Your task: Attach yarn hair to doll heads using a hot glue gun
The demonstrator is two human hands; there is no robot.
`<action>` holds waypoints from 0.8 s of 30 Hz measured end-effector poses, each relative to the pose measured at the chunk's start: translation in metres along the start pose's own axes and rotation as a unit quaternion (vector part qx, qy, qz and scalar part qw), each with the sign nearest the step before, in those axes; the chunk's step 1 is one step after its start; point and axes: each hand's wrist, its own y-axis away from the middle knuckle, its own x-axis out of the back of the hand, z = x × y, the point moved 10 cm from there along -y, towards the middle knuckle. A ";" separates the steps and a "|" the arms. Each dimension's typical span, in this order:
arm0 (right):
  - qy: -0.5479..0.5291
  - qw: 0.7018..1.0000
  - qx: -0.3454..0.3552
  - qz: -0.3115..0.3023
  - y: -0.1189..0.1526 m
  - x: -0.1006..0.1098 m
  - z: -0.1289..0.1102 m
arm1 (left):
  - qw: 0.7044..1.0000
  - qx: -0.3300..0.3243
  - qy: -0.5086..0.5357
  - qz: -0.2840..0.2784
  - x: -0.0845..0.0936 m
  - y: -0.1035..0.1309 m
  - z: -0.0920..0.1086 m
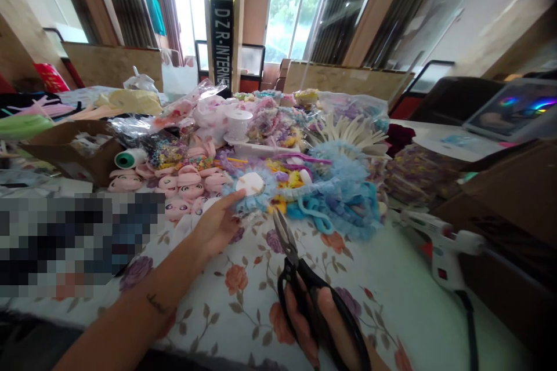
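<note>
Between the thumb and fingers of my left hand (220, 223) is a round white disc (251, 184) edged with a light blue ruffle. From that ruffle a strip of blue lace trim (300, 190) runs right into a heap of blue ruffled trim (352, 203). Black-handled scissors (290, 249) are in my right hand (319, 316), its fingers through the loops. Their blades are slightly apart and point up toward the disc, with nothing visible between them. Pink plush doll heads (189, 185) lie just left of the disc.
A white hot glue gun (444, 243) stands at the right with its cord hanging down. Behind the disc are a spool (238, 124), bagged trims and cream strips (348, 133). Cardboard boxes (72, 151) flank the flowered tablecloth (243, 301). A blurred patch covers the left.
</note>
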 end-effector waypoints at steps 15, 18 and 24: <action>0.015 0.960 0.147 0.240 -0.050 0.021 -0.076 | 0.985 -0.063 -0.109 -0.121 -0.031 0.022 -0.006; -0.033 0.969 0.124 0.211 -0.061 0.013 -0.067 | 0.985 -0.043 -0.109 -0.125 -0.030 0.020 -0.011; -0.059 0.967 0.112 0.220 -0.062 0.021 -0.061 | 0.995 0.016 -0.054 -0.087 -0.017 0.009 -0.016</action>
